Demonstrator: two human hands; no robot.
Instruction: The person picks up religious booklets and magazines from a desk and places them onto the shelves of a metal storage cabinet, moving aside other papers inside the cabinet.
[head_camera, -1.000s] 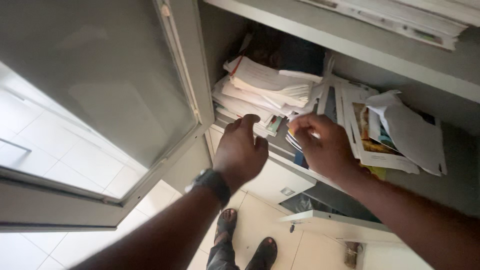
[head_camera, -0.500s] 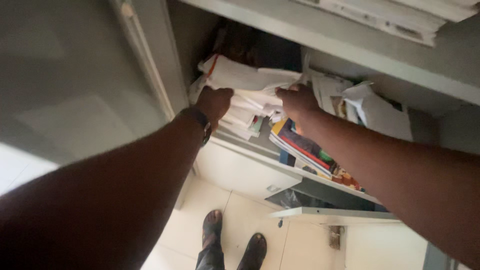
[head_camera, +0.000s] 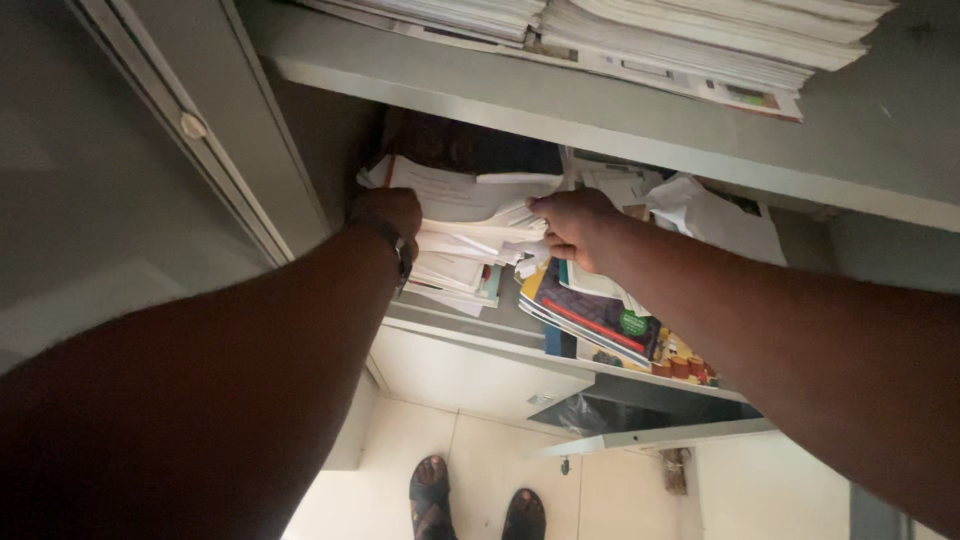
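Observation:
A thick stack of white papers (head_camera: 460, 235) lies on a grey cabinet shelf (head_camera: 470, 335). My left hand (head_camera: 385, 212), with a watch on the wrist, grips the stack's left end. My right hand (head_camera: 570, 225) holds the stack's right end, fingers curled over the top sheets. Beside the stack, under my right forearm, lie colourful magazines (head_camera: 600, 320) that overhang the shelf's front edge.
The shelf above (head_camera: 560, 110) carries more piles of paper (head_camera: 640, 35). An open cabinet door (head_camera: 130, 180) stands at the left. Crumpled white sheets (head_camera: 715, 215) sit at the back right. My sandalled feet (head_camera: 475, 500) stand on the pale tiled floor below.
Both hands have reached further into the shelf and closed on the ends of the paper stack. The view has moved closer to the cabinet.

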